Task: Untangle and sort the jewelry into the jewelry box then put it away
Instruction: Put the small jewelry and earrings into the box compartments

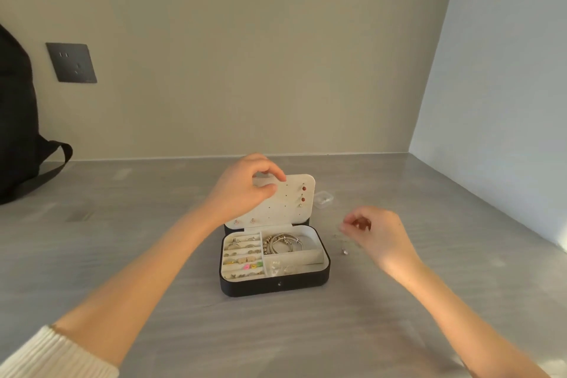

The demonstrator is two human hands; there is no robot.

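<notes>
A black jewelry box [276, 284] with a white lining stands open in the middle of the grey table. Its left compartments hold rings and small coloured pieces, and silver bangles [283, 244] lie in the right compartment. My left hand [245, 190] grips the top left corner of the raised white earring panel [291, 205], which carries a few red studs. To the right of the box, my right hand [372, 232] pinches a tiny piece just above the table. A small earring [344, 252] lies on the table below that hand.
A small clear plastic case [323, 200] sits behind the box on the right. A black backpack [18, 120] leans against the wall at far left, beside a wall socket [71, 62]. Walls close the table at the back and right.
</notes>
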